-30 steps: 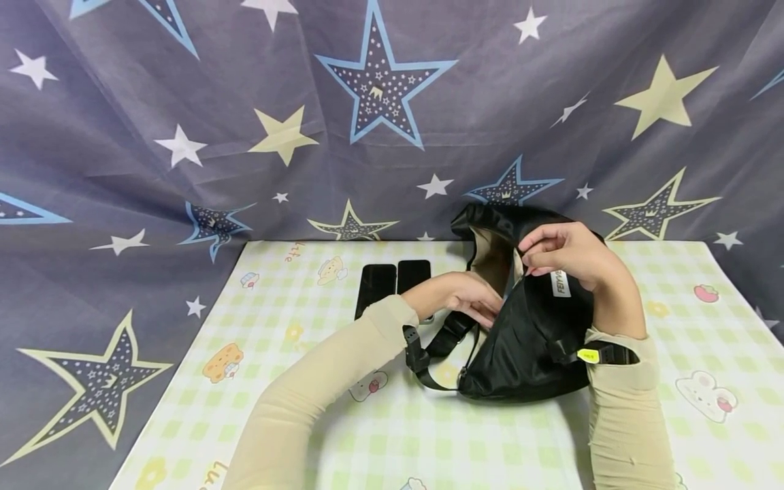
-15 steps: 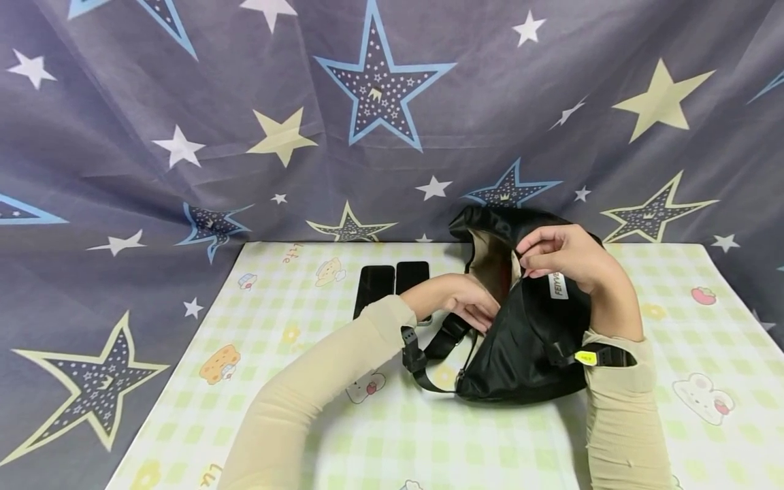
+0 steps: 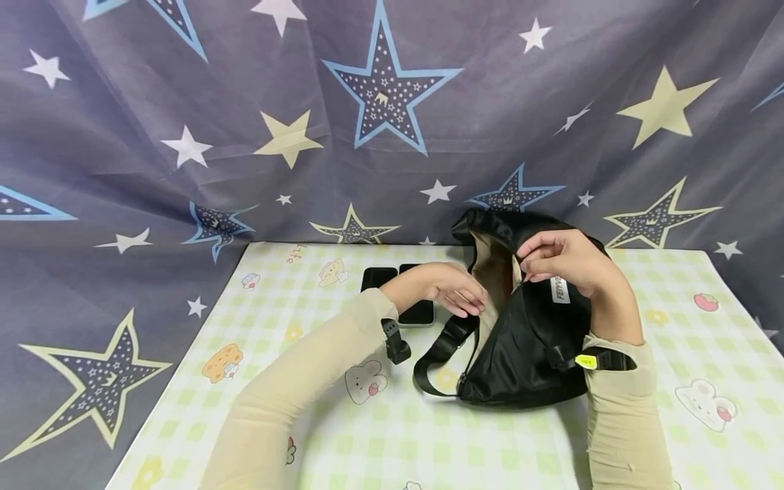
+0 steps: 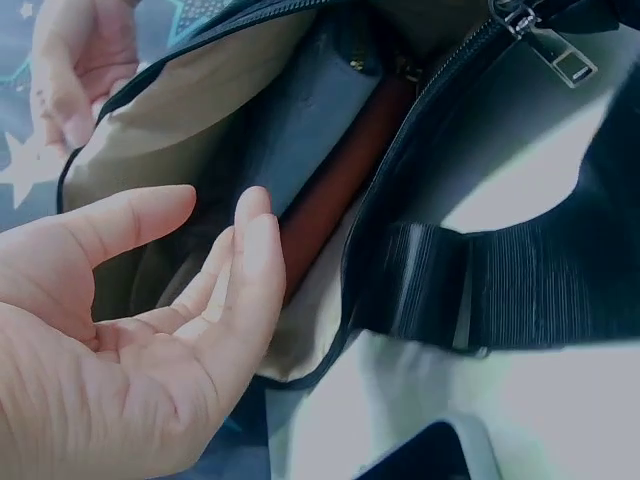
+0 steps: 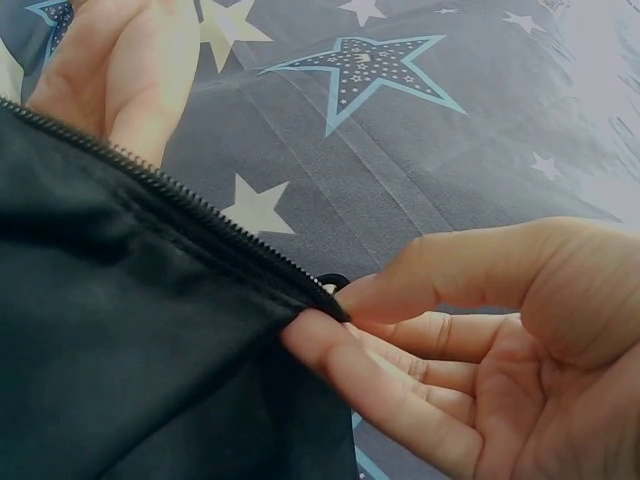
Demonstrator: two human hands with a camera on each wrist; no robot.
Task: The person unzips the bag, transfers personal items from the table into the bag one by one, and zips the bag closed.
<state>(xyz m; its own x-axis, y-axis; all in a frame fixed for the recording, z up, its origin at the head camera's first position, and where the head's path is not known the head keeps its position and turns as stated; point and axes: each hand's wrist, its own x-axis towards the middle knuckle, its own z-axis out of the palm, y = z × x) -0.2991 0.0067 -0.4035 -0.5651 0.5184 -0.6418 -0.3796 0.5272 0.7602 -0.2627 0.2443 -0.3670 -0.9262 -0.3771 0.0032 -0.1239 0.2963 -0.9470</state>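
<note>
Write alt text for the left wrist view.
A person's left hand, holding nothing, is at the open mouth of a beige-lined black bag. Something blue-grey and reddish-brown shows inside; the right hand grips the bag at upper left, and a black strap lies at right.

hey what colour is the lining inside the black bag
Beige. The lining of the black bag shows best in the left wrist view.
</note>
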